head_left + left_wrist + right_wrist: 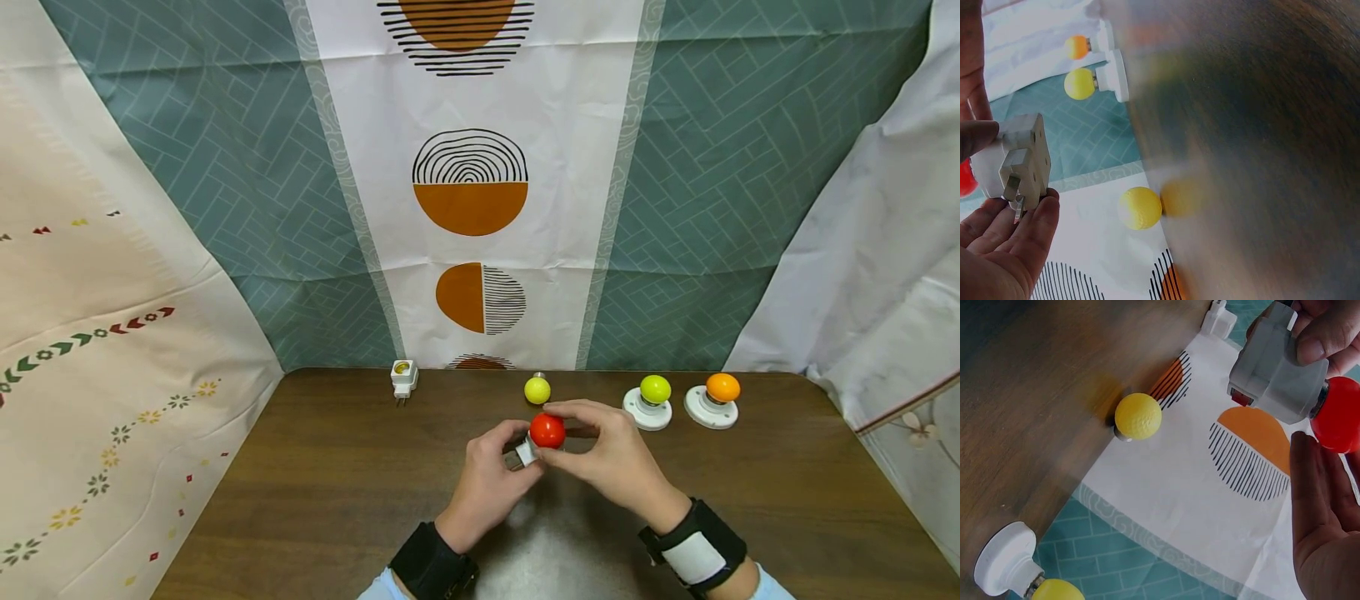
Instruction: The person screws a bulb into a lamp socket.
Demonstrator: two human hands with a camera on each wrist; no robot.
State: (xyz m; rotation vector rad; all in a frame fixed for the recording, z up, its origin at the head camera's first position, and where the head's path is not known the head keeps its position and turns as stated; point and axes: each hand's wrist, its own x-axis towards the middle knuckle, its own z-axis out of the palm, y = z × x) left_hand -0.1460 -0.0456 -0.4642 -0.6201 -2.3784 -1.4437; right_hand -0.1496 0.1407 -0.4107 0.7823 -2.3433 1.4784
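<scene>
In the head view my left hand (pixel 491 475) grips a white plug-in bulb holder (pixel 527 451) between thumb and fingers. Its two metal pins (pixel 1015 194) point toward the left wrist camera. A red light bulb (pixel 547 431) sits at the holder's socket end, its metal base partly visible in the right wrist view. Around that bulb are the thumb and fingers of my right hand (pixel 618 458), with the index finger along its far side. Both hands are raised over the table's middle. The red bulb is mostly hidden behind the holder in the left wrist view.
A yellow bulb (pixel 537 389) lies on the wooden table (pixel 315 500) beyond my hands. Another white plug-in holder (pixel 404 379) stands at the back left. Back right, a yellow-green bulb (pixel 656 389) and an orange bulb (pixel 723 387) sit in round white bases. Patterned cloth hangs behind.
</scene>
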